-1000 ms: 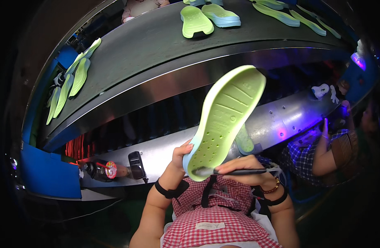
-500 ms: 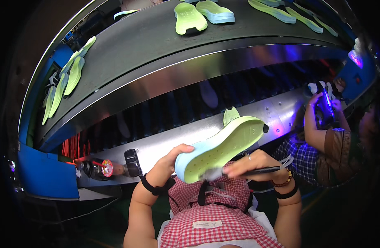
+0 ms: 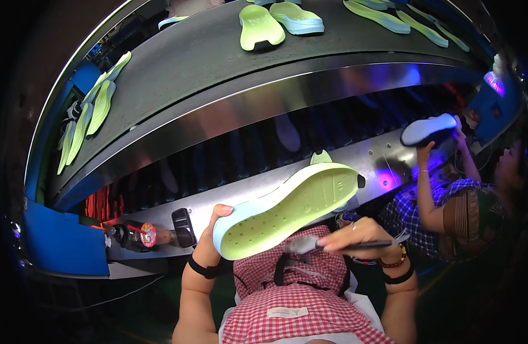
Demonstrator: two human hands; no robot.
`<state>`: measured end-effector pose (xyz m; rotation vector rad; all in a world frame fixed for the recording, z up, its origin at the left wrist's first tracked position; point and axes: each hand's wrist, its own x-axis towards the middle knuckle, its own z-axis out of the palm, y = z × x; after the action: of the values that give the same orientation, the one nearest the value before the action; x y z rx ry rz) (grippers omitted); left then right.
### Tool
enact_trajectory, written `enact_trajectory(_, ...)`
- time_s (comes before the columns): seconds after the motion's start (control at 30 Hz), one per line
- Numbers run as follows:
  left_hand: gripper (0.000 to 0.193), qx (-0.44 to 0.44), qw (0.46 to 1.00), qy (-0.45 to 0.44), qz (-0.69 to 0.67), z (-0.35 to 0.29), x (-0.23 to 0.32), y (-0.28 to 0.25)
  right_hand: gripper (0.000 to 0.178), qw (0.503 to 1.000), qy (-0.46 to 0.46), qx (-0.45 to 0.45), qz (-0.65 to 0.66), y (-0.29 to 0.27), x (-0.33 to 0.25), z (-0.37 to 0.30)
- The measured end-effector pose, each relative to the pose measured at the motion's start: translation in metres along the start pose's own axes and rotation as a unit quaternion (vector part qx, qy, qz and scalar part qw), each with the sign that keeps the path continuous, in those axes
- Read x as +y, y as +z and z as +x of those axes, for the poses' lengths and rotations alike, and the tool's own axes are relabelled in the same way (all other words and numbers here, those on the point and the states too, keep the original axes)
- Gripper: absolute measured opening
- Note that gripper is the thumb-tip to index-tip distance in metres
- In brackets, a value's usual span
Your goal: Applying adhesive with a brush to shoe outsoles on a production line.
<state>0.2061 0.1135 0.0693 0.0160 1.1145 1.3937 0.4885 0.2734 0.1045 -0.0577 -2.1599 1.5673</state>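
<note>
A yellow-green shoe sole with a pale blue edge [image 3: 292, 212] is tilted in front of me, its hollow inner side with rows of small holes facing up. My left hand [image 3: 211, 229] is closed on its left end, thumb at the rim and the other fingers hidden beneath. In my right hand [image 3: 361, 236] is a brush [image 3: 304, 245] with a dark handle, its pale bristles pointing left. The bristles are apart from the sole, just below its lower edge. Behind the sole, the green tip of another piece [image 3: 320, 157] sticks up, mostly hidden.
A dark conveyor belt [image 3: 189, 74] carries several green-blue soles [image 3: 262, 26]. Below it runs a metal ledge [image 3: 384, 157] with a black tray [image 3: 183, 226] and a drink cup [image 3: 149, 235] at left. To the right, a co-worker's hands hold another sole [image 3: 430, 129].
The sole has shifted left and slightly down with my left hand. The brush has come off its inner surface and moved slightly down. At right, the co-worker has raised a sole into view.
</note>
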Motion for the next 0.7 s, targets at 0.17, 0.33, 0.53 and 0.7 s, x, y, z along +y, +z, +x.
enact_trajectory(0.17, 0.05, -0.069, 0.996, 0.01, -0.052, -0.014, 0.008, 0.02, 0.021, 0.997, -0.023, 0.055, -0.056, 0.006, 0.017, 0.004)
enact_trajectory(0.33, 0.063, -0.223, 0.951, -0.047, -0.211, 0.036, 0.008, -0.056, 0.021, 0.999, 0.0, 0.033, -0.022, 0.008, -0.021, -0.003)
enact_trajectory(0.53, 0.077, -0.302, 0.921, 0.056, -0.241, 0.073, -0.04, 0.052, 0.022, 0.981, 0.085, 0.176, -0.006, 0.03, 0.029, 0.015)
enact_trajectory(0.7, 0.083, -0.321, 0.923, 0.055, -0.207, 0.08, -0.062, 0.053, 0.02, 0.953, 0.198, 0.21, 0.091, 0.038, 0.046, 0.02)
